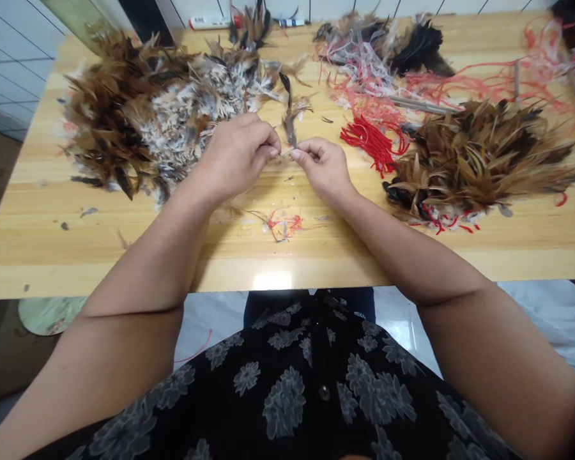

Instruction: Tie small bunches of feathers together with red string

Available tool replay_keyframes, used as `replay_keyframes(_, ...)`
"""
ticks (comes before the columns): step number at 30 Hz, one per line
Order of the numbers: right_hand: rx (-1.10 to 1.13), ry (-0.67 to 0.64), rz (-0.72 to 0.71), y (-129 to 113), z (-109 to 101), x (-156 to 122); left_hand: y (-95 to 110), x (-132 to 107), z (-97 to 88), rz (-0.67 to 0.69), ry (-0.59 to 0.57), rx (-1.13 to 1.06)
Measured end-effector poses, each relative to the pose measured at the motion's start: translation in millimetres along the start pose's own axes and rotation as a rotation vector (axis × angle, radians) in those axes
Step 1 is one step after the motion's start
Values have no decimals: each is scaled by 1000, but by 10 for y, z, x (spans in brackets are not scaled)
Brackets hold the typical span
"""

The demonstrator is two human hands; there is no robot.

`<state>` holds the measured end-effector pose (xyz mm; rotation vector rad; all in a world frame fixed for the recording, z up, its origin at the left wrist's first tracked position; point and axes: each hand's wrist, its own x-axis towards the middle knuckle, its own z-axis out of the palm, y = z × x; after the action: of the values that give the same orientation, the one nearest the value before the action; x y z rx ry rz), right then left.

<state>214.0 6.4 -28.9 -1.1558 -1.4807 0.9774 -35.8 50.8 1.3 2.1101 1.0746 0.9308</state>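
Observation:
Above the middle of the table, my left hand point(239, 153) and my right hand point(324, 171) meet almost fingertip to fingertip, both closed in a pinch. A small dark-and-brown feather point(290, 121) rises from my right fingertips, its tip pointing away from me. Between the two pinches runs a thin pale strand; whether it is the feather's quill or a thread I cannot tell. Beside my left hand lies a big heap of brown and whitish feathers point(172, 115). To the right of my right hand is a bundle of short red cords point(371, 144).
A pile of brown feathers point(479, 156) covers the table's right side. Behind it are tangled pink and white strings point(364, 70) and black feathers point(421, 48). Red scraps point(286, 223) lie near the front edge. A marker pen point(213, 23) rests by the tiled wall.

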Motion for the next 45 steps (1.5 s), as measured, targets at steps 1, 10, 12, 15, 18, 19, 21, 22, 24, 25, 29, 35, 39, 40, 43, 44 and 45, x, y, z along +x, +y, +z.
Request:
replay_keyframes(1,-5,-7,-4,5,5,-1,4,13,2,4,-25,14)
replay_keyframes(10,41,-72,1,49,23,-7,163,-40,83,68,43,116)
replay_keyframes(12,60,-78,4,63,23,-4,159,-24,94,60,56,73)
replay_keyframes(15,93,-103,18,69,30,6,147,6,115,47,54,-26)
replay_keyframes(18,94,-115,41,44,38,20,182,2,149,34,40,-84)
replay_keyframes(19,86,-116,45,30,37,24,205,-7,158,31,38,-97)
replay_keyframes(21,75,-120,45,1,28,35,259,-27,159,27,45,-107)
replay_keyframes(22,77,-123,43,-11,21,41,286,-36,149,28,61,-102)
replay_keyframes(24,95,-108,35,-23,3,57,329,-47,107,35,129,-75)
replay_keyframes(25,109,-92,33,-23,-8,66,343,-47,82,41,177,-56)
replay_keyframes(29,155,-36,61,5,-39,91,342,-32,52,16,276,-75)
replay_keyframes(35,157,-7,80,14,-22,87,291,-72,357,-145,54,-281)
replay_keyframes(39,136,-3,44,67,-26,89,291,-97,437,-126,119,-244)
replay_keyframes(40,134,0,33,89,-34,92,305,-94,412,-114,153,-213)
replay_keyframes(43,125,6,7,165,-63,112,391,-78,253,-86,203,-82)
replay_keyframes(44,119,9,4,191,-70,123,430,-74,186,-86,193,-31)
replay_keyframes(45,111,14,2,216,-75,136,471,-73,121,-89,172,23)
